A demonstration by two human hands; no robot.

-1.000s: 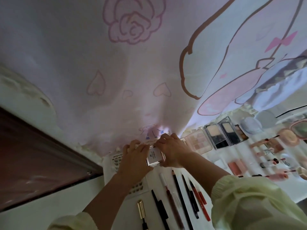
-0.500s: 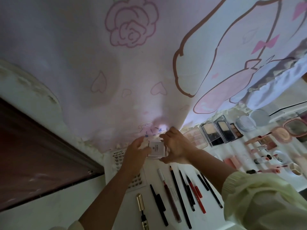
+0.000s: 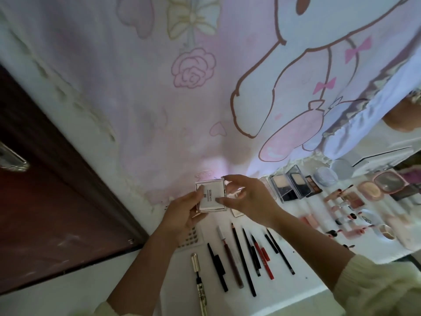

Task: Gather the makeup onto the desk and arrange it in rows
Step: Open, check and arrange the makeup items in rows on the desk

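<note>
– where's the compact (image 3: 211, 198) now?
– up in both hands, lifted off the desk (image 3: 307, 277), its white printed face toward the person. it hangs in front of the pink cloth (image 3: 148, 106), over the desk's far edge.
– how is it held?
– the left hand (image 3: 182, 213) is clamped on the corner at 7 o'clock, thumb across the front, fingers curled behind. the right hand (image 3: 250, 199) pinches the side at 3 o'clock, with the thumb low on the face, the forefinger hooked over the top corner and the other fingers spread loose.
– and under it?
– at 6 o'clock from the compact a row of pencils (image 3: 241, 258) lies side by side on the desk, each running near to far. a gold tube (image 3: 195, 261) lies at 8 o'clock of that row, a little apart from it. a white basket (image 3: 193, 234) shows beneath the left wrist.
– the rest of the makeup?
– off at 3 o'clock of the compact there are two open palettes (image 3: 283, 185) side by side, then round cases (image 3: 370, 190) beyond them. the small pieces nearer the desk's front are too blurred to tell apart.
– anything on the other side?
– a dark brown door (image 3: 45, 201) at 9 o'clock.
</note>
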